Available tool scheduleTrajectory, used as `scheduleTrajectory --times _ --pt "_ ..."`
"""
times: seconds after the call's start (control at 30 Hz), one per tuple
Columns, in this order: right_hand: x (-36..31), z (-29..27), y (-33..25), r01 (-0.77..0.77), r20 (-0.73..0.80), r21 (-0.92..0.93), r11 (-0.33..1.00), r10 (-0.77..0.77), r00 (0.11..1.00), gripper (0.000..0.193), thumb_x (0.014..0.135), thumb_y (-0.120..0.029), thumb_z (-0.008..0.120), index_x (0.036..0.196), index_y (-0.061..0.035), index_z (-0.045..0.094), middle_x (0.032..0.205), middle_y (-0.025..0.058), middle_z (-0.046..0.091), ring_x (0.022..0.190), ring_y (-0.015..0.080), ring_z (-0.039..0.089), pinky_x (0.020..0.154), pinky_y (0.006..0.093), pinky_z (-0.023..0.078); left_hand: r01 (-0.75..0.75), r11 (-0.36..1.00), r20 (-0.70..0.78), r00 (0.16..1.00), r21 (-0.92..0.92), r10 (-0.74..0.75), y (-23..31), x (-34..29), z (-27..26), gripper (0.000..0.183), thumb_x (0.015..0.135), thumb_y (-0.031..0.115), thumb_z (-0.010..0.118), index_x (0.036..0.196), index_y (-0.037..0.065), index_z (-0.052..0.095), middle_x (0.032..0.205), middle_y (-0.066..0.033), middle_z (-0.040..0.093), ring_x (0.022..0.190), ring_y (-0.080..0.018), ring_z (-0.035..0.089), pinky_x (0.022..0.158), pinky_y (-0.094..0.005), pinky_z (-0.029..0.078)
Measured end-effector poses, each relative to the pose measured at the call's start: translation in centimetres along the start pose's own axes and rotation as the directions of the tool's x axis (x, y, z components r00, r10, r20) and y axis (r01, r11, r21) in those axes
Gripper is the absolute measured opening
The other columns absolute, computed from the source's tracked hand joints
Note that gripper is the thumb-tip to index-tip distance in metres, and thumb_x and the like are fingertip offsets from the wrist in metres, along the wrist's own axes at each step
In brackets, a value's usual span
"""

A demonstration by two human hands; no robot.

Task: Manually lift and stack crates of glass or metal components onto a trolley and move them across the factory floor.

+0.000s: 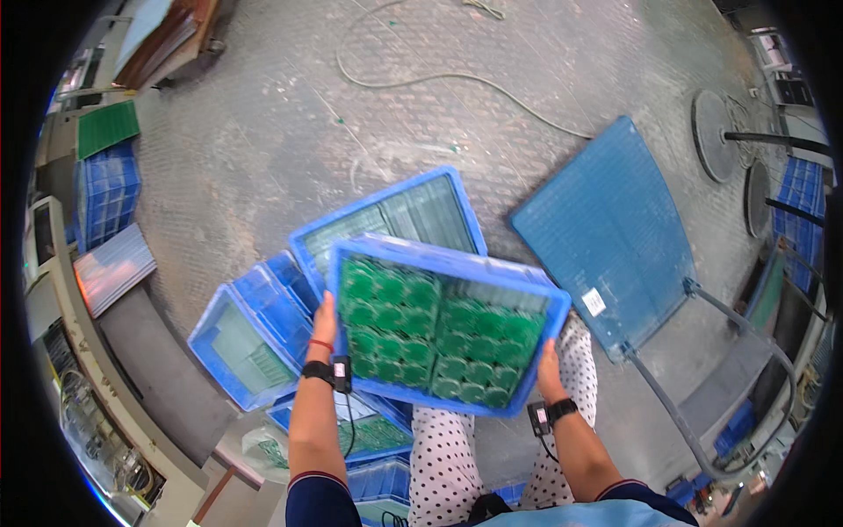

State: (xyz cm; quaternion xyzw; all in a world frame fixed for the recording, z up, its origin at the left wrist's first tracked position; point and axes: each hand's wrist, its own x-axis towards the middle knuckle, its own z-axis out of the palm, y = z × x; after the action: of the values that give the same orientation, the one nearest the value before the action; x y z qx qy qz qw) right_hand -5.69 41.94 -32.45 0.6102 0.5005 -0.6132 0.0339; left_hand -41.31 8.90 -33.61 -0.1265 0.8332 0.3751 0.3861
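Note:
Between my two hands is a blue plastic crate [452, 249], tilted so that its inside faces me. Green panels with rows of round shapes [391, 321] fill it in two side-by-side groups; they look like circuit board sheets. My left hand [324, 323] grips the crate's left side, and my right hand [550, 373] grips its lower right side. The fingers of both go partly out of sight behind the walls. Just beyond the held crate, a second blue crate [386, 204] with pale grey-green contents rests on the floor, partly covered by it.
More blue crates [219, 329] stand at the left and by my legs, some holding green sheets. On the right is a flatbed trolley [606, 233] with a blue deck and a grey handle [667, 404]. A cable [439, 77] snakes over the floor. Machines line the left edge.

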Motion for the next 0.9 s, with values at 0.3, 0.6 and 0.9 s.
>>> scheduleTrajectory --times 0.3,0.6,0.9 --pt "0.7 -4.4 0.7 -0.046 -0.021 0.053 0.998 0.048 0.999 0.062 0.088 -0.049 0.031 0.099 0.0081 0.053 0.094 0.0148 0.057 0.089 0.0207 0.051 0.080 0.0321 0.039 0.158 0.987 -0.096 0.983 0.011 -0.157 0.9 -4.5 3.1 0.082 0.083 0.062 0.026 0.119 -0.010 0.040 0.122 -0.0194 0.045 0.114 -0.0258 0.041 0.097 -0.0309 0.028" --pt "7.7 -8.9 -9.3 0.115 0.016 -0.522 0.845 -0.125 0.992 0.071 0.081 -0.059 0.034 0.082 0.0093 0.055 0.078 0.0295 0.056 0.081 0.0418 0.054 0.072 0.0427 0.040 0.332 0.803 -0.025 0.918 -0.495 -0.395 -4.3 -9.4 10.5 0.087 0.079 0.068 0.026 0.124 -0.006 0.037 0.125 -0.0141 0.041 0.114 -0.0227 0.039 0.097 -0.0310 0.028" --pt "15.1 -16.9 -16.2 0.170 0.038 -0.563 0.808 -0.180 0.983 0.075 0.080 -0.062 0.035 0.087 0.0098 0.056 0.082 0.0265 0.058 0.085 0.0320 0.057 0.075 0.0381 0.041 0.246 0.700 -0.017 0.938 -0.671 -0.346 -0.3 -13.6 22.3 0.074 0.082 0.063 0.029 0.124 0.002 0.039 0.123 -0.0118 0.045 0.109 -0.0250 0.044 0.094 -0.0337 0.033"
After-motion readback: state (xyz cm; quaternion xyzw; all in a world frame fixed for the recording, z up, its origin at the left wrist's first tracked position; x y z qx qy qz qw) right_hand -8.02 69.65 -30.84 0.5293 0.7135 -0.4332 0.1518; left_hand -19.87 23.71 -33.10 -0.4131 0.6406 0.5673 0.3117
